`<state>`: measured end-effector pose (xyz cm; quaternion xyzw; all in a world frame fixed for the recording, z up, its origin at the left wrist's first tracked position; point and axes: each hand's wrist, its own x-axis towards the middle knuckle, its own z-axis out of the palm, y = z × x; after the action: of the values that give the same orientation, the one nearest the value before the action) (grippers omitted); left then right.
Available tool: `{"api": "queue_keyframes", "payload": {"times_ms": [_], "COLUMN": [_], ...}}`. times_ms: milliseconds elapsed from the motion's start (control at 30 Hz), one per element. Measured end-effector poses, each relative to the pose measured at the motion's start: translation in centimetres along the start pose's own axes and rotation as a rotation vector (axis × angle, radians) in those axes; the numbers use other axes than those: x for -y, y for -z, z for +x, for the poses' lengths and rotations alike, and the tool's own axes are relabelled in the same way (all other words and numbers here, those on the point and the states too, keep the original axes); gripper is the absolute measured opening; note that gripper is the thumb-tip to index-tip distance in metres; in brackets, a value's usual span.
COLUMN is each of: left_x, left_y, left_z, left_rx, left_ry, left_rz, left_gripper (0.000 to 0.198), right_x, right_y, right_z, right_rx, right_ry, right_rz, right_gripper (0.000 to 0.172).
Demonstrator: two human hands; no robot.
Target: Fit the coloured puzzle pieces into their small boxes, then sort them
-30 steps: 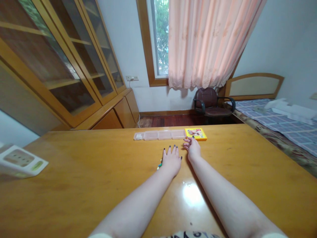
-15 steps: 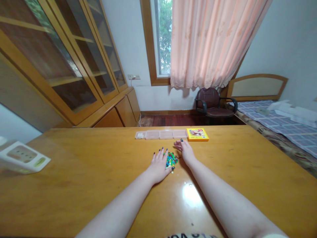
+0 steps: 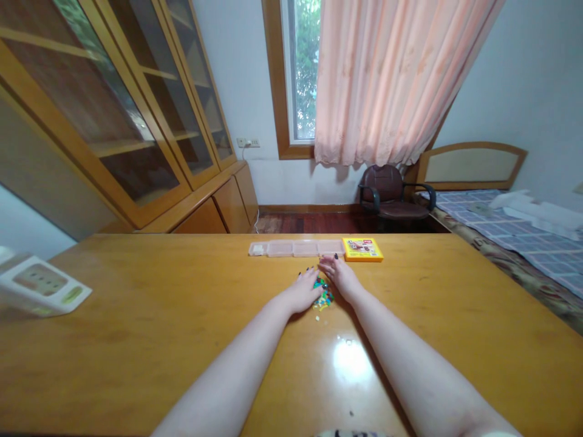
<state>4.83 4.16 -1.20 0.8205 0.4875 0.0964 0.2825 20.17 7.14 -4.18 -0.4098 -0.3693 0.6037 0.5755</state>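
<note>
A small heap of colourful building bricks (image 3: 324,295), green, blue, brown and yellow, lies on the wooden table (image 3: 191,340). On its left side my left hand (image 3: 303,292) rests against the bricks, fingers stretched forward, covering some of them. My right hand (image 3: 340,276) curves round the far right side of the heap, fingers extended and pointing left; I see nothing held in it. The fingertips of both hands come close together behind the heap. One pale brick (image 3: 317,318) lies apart on the near side.
Clear plastic trays (image 3: 293,248) stand in a row beyond my hands, with a yellow box (image 3: 363,249) at their right end. A white device (image 3: 43,285) stands at the table's left. Past the table are a chair (image 3: 387,191), a bed (image 3: 514,212) and a glass-fronted cabinet (image 3: 218,194).
My left hand has moved right and slightly forward, and the bricks have shifted right with it. My right hand stays nearly in place, so the hands are closer together.
</note>
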Motion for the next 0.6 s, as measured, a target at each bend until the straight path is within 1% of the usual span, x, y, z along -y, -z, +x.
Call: {"api": "queue_keyframes", "payload": {"times_ms": [33, 100, 167, 233, 300, 367, 400, 467, 533, 600], "left_x": [0.3, 1.1, 2.0, 2.9, 3.5, 3.8, 3.7, 3.4, 3.0, 2.6], "left_y": [0.6, 1.7, 2.5, 3.1, 3.3, 3.2, 3.2, 3.0, 2.8, 2.7], "left_z": [0.1, 0.1, -0.1, -0.4, -0.7, -0.7, -0.7, -0.6, -0.5, -0.4], "left_rx": [-0.027, -0.131, -0.237, -0.304, -0.288, -0.229, -0.207, -0.2, -0.215, -0.228], "left_ry": [0.019, 0.03, 0.009, -0.002, -0.003, -0.015, -0.021, -0.019, -0.002, 0.022], "left_rz": [-0.075, -0.196, -0.221, -0.181, -0.141, -0.12, -0.111, -0.078, -0.033, -0.008], "left_gripper": [0.057, 0.049, 0.04, 0.033, 0.03, 0.029, 0.029, 0.03, 0.031, 0.031], "right_x": [0.6, 1.9, 3.0, 3.7, 4.1, 4.0, 3.9, 3.6, 3.5, 3.4], "right_y": [0.5, 1.6, 2.7, 3.5, 3.7, 3.1, 2.7, 1.9, 1.3, 1.0], "right_z": [-0.1, -0.5, -1.0, -1.3, -1.5, -1.5, -1.6, -1.8, -2.1, -2.4], "right_rx": [-0.015, 0.007, 0.075, 0.152, 0.158, 0.192, 0.23, 0.314, 0.367, 0.388], "right_ry": [0.01, 0.029, 0.069, 0.149, 0.23, 0.318, 0.36, 0.425, 0.452, 0.45], "right_rz": [-0.065, -0.277, -0.577, -0.892, -1.076, -1.174, -1.211, -1.285, -1.359, -1.425], "right_gripper": [0.033, 0.028, 0.024, 0.022, 0.025, 0.029, 0.031, 0.032, 0.032, 0.033]}}
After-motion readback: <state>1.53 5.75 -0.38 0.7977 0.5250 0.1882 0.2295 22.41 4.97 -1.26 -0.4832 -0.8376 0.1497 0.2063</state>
